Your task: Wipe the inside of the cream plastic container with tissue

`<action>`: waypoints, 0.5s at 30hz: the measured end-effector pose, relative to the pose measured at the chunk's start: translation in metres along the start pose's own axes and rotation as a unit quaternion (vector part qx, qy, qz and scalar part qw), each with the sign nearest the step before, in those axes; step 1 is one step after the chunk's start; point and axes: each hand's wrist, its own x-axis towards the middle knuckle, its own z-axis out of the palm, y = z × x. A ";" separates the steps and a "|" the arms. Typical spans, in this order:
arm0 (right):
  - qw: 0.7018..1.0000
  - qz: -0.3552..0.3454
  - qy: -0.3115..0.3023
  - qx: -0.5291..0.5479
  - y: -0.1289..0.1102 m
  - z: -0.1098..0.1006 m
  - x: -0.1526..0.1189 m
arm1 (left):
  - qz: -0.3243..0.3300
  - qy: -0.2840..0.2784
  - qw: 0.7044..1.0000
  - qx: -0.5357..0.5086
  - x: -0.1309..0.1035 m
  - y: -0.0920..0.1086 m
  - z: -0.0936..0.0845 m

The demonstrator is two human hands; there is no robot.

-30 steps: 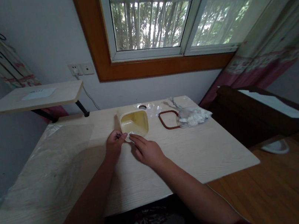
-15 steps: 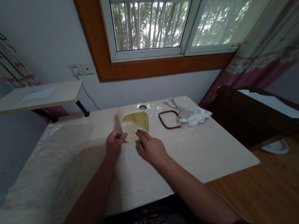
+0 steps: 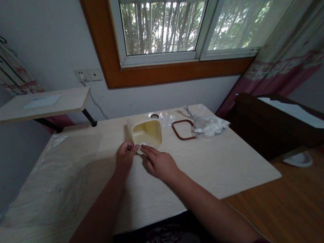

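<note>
A cream plastic container (image 3: pixel 161 133) lies on its side on the table, its opening towards me. My left hand (image 3: pixel 124 156) is closed at the lower left corner of its rim, thumb against the edge. With closed fingers, my right hand (image 3: pixel 161 160) presses a small white wipe (image 3: pixel 142 144) on the lower rim, close to my left thumb. Much of the wipe is hidden under the fingers; whether it is tissue or cloth I cannot tell. Right of the container lies a reddish-brown rounded frame (image 3: pixel 184 139), apart from both hands.
A clear plastic bag with white contents (image 3: pixel 210 126) touches the brown frame. Clear plastic film (image 3: pixel 51 178) spreads over the left of the table (image 3: pixel 226 168). A raised shelf (image 3: pixel 68 105) stands at the back left, and a cable hole (image 3: pixel 154 116) sits behind the container.
My right hand has moved left along the lower rim with the white wipe, up to my left thumb. My left hand and the container have hardly moved.
</note>
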 end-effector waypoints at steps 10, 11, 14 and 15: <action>0.990 0.109 0.001 -0.091 0.013 -0.004 0.002 | -0.006 0.003 1.000 0.014 0.002 0.000 0.001; 0.989 0.113 -0.001 -0.093 0.012 -0.004 0.002 | -0.002 0.001 1.000 0.017 0.002 -0.001 0.000; 0.991 0.108 -0.007 -0.083 0.005 -0.001 0.003 | 0.007 0.002 1.000 0.022 0.002 -0.005 -0.001; 0.992 0.099 -0.009 -0.074 0.002 0.000 0.003 | 0.009 0.003 1.000 0.024 0.002 -0.005 -0.001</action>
